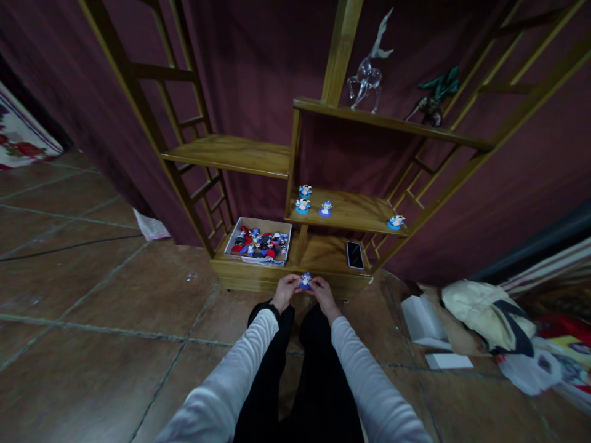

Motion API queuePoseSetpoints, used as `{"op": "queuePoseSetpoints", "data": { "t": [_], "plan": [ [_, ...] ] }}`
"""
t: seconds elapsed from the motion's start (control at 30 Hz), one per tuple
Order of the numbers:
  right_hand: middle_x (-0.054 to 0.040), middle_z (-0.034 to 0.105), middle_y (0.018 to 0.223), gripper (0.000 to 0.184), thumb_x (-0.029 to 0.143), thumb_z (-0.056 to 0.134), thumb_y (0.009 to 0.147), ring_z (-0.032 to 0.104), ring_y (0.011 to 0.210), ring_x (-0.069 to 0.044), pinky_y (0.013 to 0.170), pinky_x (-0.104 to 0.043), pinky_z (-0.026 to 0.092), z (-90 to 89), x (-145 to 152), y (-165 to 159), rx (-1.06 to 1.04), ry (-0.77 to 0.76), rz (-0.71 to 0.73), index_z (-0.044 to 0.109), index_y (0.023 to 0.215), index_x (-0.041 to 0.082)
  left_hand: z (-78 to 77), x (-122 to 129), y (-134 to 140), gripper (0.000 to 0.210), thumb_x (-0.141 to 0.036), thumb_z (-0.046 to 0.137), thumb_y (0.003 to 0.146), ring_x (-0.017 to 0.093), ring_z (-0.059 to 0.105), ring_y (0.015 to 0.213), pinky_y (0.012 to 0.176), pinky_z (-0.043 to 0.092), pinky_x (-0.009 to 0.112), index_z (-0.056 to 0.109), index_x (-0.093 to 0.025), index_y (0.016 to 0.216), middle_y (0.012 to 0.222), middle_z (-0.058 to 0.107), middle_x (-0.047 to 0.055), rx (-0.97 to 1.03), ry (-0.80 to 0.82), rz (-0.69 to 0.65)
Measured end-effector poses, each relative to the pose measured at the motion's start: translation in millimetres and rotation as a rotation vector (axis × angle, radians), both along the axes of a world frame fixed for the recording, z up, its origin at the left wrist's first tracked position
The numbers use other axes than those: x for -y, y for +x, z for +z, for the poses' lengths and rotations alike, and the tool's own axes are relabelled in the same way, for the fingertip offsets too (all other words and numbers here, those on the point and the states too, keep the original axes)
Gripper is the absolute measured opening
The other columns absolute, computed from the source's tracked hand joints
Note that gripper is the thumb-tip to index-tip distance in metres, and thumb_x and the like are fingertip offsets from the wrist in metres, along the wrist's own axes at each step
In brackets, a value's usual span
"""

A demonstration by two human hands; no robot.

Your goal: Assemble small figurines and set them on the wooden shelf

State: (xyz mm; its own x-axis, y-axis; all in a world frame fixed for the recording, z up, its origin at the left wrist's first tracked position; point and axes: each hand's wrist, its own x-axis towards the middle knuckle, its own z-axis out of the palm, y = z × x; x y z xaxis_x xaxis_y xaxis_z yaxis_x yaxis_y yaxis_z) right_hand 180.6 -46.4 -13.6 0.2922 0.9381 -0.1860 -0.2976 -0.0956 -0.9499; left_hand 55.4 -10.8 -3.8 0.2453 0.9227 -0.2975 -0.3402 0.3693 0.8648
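Between my two hands, in front of the low drawer of a wooden shelf unit, is a small purple-and-white figurine (pixel 305 281) on a round purple base. My left hand (pixel 286 289) pinches it from the left, and my right hand (pixel 322 291) pinches its right side. A similar purple figurine (pixel 325 209) stands on the shelf above. Two blue-based figurines, one in front (pixel 303 206) and one behind (pixel 305 191), stand to its left. Another blue-based figurine (pixel 396 222) is at that shelf's right end. An open box (pixel 265 261) holding several jumbled figurines sits on the lowest board.
A phone (pixel 355 255) lies on the lowest board. Higher up stand a clear glass animal statue (pixel 368 77) and a dark green-and-brown statue (pixel 434 101). White boxes (pixel 425 320), a cream bag (pixel 484 307) and a plastic bag (pixel 530 369) lie on the floor at right.
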Motion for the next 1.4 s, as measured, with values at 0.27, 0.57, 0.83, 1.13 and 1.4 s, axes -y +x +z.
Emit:
{"op": "queuePoseSetpoints", "data": {
  "t": [0.27, 0.57, 0.83, 1.13, 1.4],
  "plan": [
    [0.0019, 0.057, 0.068, 0.029, 0.041, 0.070, 0.056, 0.057, 0.065, -0.012, 0.065, -0.030, 0.053, 0.4, 0.3, -0.7, 0.003, 0.011, -0.004, 0.055, 0.064, 0.018, -0.1, -1.3, 1.9, 0.027, -0.028, 0.078, 0.052, 0.012, 0.060, 0.061, 0.063, 0.049, 0.026, 0.065, -0.013, 0.070, 0.068, 0.065, 0.003, -0.007, -0.020, 0.013],
    [0.0021, 0.058, 0.073, 0.028, 0.041, 0.068, 0.058, 0.058, 0.067, -0.012, 0.063, -0.028, 0.052, -4.2, -1.6, 1.0, 0.033, -0.008, 0.005, 0.057, 0.071, 0.019, -5.1, -3.2, 2.7, 0.024, -0.027, 0.077, 0.055, 0.012, 0.061, 0.062, 0.063, 0.051, 0.026, 0.067, -0.013, 0.071, 0.070, 0.066, 0.004, 0.020, -0.008, 0.000],
    [0.0010, 0.059, 0.075, 0.027, 0.039, 0.067, 0.058, 0.058, 0.068, -0.013, 0.065, -0.030, 0.052, -2.3, -1.3, -0.7, 0.022, 0.003, -0.004, 0.057, 0.071, 0.019, -6.2, -5.3, 4.3, 0.018, -0.024, 0.075, 0.057, 0.013, 0.060, 0.061, 0.064, 0.051, 0.026, 0.067, -0.012, 0.068, 0.067, 0.066, 0.004, -0.011, -0.016, -0.010],
    [0.0022, 0.057, 0.073, 0.025, 0.039, 0.066, 0.059, 0.056, 0.067, -0.013, 0.062, -0.028, 0.051, -3.5, -3.9, 0.0, 0.033, 0.020, -0.035, 0.057, 0.070, 0.019, -11.7, -6.3, 7.8, 0.026, -0.024, 0.077, 0.054, 0.013, 0.062, 0.064, 0.068, 0.051, 0.028, 0.069, -0.010, 0.074, 0.071, 0.068, 0.006, 0.007, 0.002, -0.018],
    [0.0027, 0.058, 0.070, 0.020, 0.037, 0.064, 0.060, 0.055, 0.065, -0.013, 0.061, -0.028, 0.050, -8.0, -5.6, 0.6, 0.049, 0.000, -0.046, 0.056, 0.067, 0.019, -15.1, -8.1, 8.5, 0.017, -0.022, 0.075, 0.056, 0.014, 0.062, 0.061, 0.067, 0.052, 0.029, 0.069, -0.011, 0.068, 0.067, 0.068, 0.005, -0.082, 0.029, 0.000]
  ]
}}
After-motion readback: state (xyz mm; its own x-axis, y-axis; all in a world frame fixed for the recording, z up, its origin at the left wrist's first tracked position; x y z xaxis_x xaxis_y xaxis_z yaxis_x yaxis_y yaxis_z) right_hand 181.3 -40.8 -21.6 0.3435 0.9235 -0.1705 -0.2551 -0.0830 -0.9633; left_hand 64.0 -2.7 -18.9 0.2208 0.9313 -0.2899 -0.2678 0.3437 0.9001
